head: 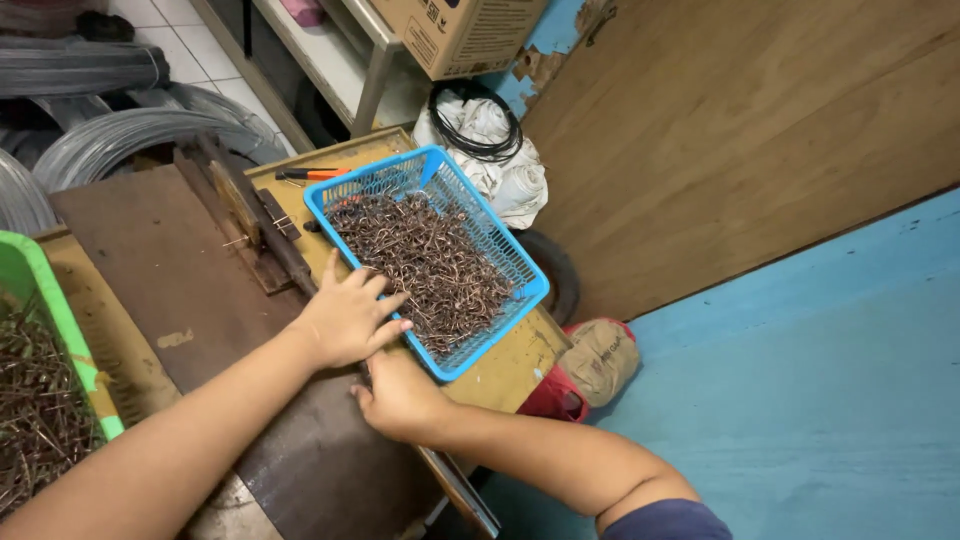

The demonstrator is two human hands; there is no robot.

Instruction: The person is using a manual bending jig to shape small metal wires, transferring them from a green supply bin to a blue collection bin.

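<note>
The left hand (348,318) lies flat on the near edge of the blue basket (432,172), fingers spread, its grip loose and holding nothing. The right hand (397,397) sits just under it at 6 o'clock, touching the basket's corner; I cannot tell if it grips. The basket, full of bent brown wires (430,265), rests on the bench (180,290). A green basket (40,290) is at 9 o'clock.

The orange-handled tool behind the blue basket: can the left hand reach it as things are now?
Probably yes. The left hand rests on the blue basket's near rim, and the orange-handled tool lies uncovered beyond the basket's far corner, with nothing blocking the way.
</note>
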